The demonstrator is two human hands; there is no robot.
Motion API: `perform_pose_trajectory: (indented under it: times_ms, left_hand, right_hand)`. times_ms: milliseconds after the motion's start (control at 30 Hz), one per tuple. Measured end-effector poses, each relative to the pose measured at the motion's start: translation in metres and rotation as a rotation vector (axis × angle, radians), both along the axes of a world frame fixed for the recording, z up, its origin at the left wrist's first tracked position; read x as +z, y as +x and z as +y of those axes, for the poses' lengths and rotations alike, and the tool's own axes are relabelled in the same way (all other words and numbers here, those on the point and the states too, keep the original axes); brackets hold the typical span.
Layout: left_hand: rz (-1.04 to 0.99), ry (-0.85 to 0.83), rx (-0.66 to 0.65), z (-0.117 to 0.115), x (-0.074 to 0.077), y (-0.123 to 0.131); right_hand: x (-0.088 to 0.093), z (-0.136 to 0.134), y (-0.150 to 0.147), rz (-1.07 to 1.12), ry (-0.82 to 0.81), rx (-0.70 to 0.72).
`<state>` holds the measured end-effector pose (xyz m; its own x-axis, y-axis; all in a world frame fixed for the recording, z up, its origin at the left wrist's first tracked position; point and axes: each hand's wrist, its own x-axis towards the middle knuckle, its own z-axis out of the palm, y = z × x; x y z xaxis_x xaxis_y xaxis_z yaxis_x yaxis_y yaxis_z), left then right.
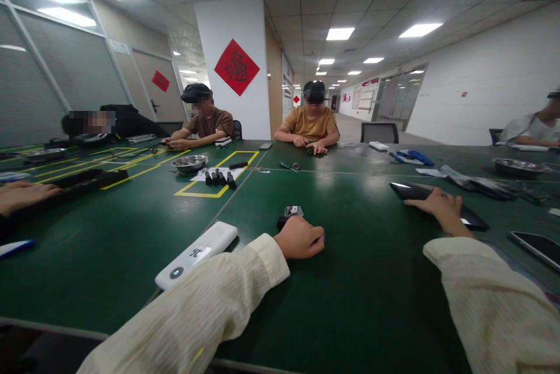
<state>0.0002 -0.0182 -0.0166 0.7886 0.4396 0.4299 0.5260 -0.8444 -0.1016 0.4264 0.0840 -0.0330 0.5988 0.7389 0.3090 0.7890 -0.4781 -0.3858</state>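
My left hand [301, 238] rests on the green table [350, 292] with its fingers curled in. Whatever lies inside the fist, if anything, is hidden. Just behind it sits a small clear and black box [292, 210], partly covered by the knuckles. A white power bank [196, 254] marked 26 lies to the left, beside my sleeve. On the right, my right hand [437, 206] grips the near side of a black, glossy tablet [470, 213]. The fingertips on its far side cannot be made out.
Several black cylindrical parts [220, 178] stand near a yellow-taped rectangle [201, 194]. Metal bowls [189, 163] and a dark phone [540, 248] lie on the table. Another person's hand [26, 196] is at the left by a long black tray [94, 180]. Co-workers sit opposite.
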Motion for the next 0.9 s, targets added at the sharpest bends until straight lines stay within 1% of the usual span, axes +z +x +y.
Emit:
perform_pose_trajectory:
  times_ms: [100,167,233,333,400,467,567,633,667,767,833,900]
  left_hand:
    - [0.026,0.053,-0.013,0.001,-0.002,0.0]
    - [0.03,0.089,-0.022,0.001,-0.002,0.0]
    - [0.022,0.13,-0.037,0.002,-0.003,-0.001]
    - [-0.009,0.198,-0.047,0.002,-0.002,-0.001]
    - [-0.038,0.243,-0.043,0.002,-0.002,-0.001]
    - [-0.066,0.286,-0.039,0.002,-0.002,-0.001]
    - [-0.1,0.335,-0.038,0.001,-0.002,-0.001]
    - [-0.119,0.349,-0.046,0.0,-0.002,-0.001]
    - [-0.127,0.355,-0.053,0.0,-0.001,-0.001]
    - [-0.139,0.375,-0.09,0.0,-0.001,-0.001]
    - [-0.152,0.4,-0.117,-0.001,0.0,-0.001]
    - [-0.177,0.427,-0.136,-0.002,0.0,-0.001]
  right_hand:
    - [0.002,0.005,0.001,-0.004,-0.178,-0.063]
    - [0.008,0.004,-0.004,-0.012,-0.19,-0.079]
    - [0.019,0.001,-0.017,-0.03,-0.167,-0.067]
    - [0.041,-0.01,-0.056,-0.095,-0.087,0.041]
    - [0.054,-0.021,-0.092,-0.11,-0.039,0.115]
    - [0.06,-0.035,-0.132,-0.108,-0.025,0.213]
    - [0.055,-0.06,-0.188,-0.113,-0.032,0.382]
    - [0.047,-0.073,-0.217,-0.109,-0.04,0.488]
    - [0.044,-0.079,-0.229,-0.108,-0.054,0.516]
    - [0.036,-0.089,-0.253,-0.155,-0.124,0.533]
    - [0.035,-0.095,-0.263,-0.227,-0.179,0.532]
    - [0.036,-0.101,-0.268,-0.267,-0.226,0.561]
